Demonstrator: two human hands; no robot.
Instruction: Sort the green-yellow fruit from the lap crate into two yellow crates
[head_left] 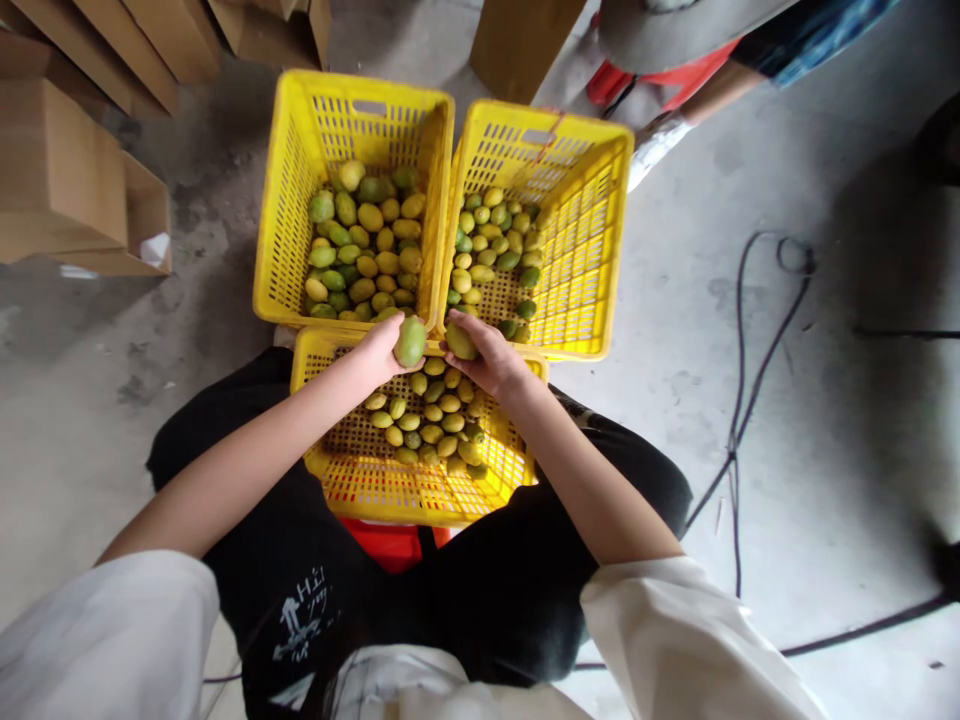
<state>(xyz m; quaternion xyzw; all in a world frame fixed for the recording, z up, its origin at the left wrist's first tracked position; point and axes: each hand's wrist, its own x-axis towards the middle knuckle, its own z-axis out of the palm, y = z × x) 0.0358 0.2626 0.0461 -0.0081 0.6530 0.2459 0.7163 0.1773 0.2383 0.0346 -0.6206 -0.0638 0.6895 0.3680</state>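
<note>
My left hand (384,352) is closed round a green-yellow fruit (410,341) and holds it over the far rim of the near yellow crate (352,478). Close beside it, my right hand (486,356) grips another fruit (460,342) of the same kind. Below both hands the near crate holds several small yellow-green fruits (435,420). Two more yellow crates stand beyond it: the left one (281,215) is well filled with larger fruits, the right one (592,250) holds several smaller fruits.
Cardboard boxes (64,175) are stacked at the upper left. Another person's arm and sleeve (720,70) reach in at the upper right. Black cables (750,380) run over the concrete floor on the right. My knees flank the near crate.
</note>
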